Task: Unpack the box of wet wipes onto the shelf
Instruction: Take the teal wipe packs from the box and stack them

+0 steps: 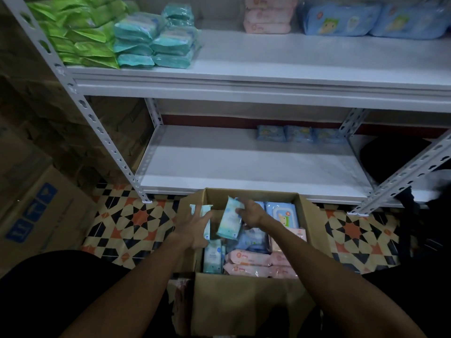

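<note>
Showing cardboard box (244, 296), open, on tiled floor (127, 223); pink packs (246, 258) at near side, blue packs (280, 213) at far side. L hand (195, 228): fingers spread flat on teal pack (196, 209) by box's left wall. R hand (251, 213): grips second teal pack (228, 223) near its top, tilted. Beyond: lower shelf (244, 167) w/ small blue packs (297, 134) at rear; upper shelf (268, 59) w/ green stacks (78, 37), teal stacks (156, 42).
</note>
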A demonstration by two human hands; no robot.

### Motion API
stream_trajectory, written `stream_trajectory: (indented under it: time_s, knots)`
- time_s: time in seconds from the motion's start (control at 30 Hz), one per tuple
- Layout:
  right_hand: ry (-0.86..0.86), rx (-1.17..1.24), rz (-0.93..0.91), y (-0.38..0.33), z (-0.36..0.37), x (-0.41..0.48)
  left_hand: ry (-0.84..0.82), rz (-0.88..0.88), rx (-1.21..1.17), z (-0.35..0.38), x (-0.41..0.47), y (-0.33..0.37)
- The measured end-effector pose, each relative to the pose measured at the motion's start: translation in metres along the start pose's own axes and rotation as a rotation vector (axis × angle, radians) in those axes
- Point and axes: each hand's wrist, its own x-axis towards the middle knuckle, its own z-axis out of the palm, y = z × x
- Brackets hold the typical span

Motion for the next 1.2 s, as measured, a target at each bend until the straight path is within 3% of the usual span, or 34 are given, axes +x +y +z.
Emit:
stream_trajectory:
  time_s: [0.3,0.4,0.53,0.73,1.2]
  knots:
    - [0.043,-0.534,-0.11,0.067,-0.01,-0.022,0.04,0.134,-0.159,-0.001,0.006,0.025]
    - [0.121,-0.511,-0.16,0.067,-0.007,-0.028,0.038,0.151,-0.144,-0.005,0.009,0.033]
    - [0.053,-0.382,-0.095,0.068,0.0,-0.037,0.026,0.139,-0.138,-0.007,0.014,0.036]
    - [0.069,-0.508,-0.002,0.074,0.016,-0.032,0.006,0.109,-0.113,0.0,0.015,0.032]
    - [0.035,-0.398,-0.171,0.075,-0.004,-0.032,-0.055,0.088,-0.285,-0.006,0.012,0.032]
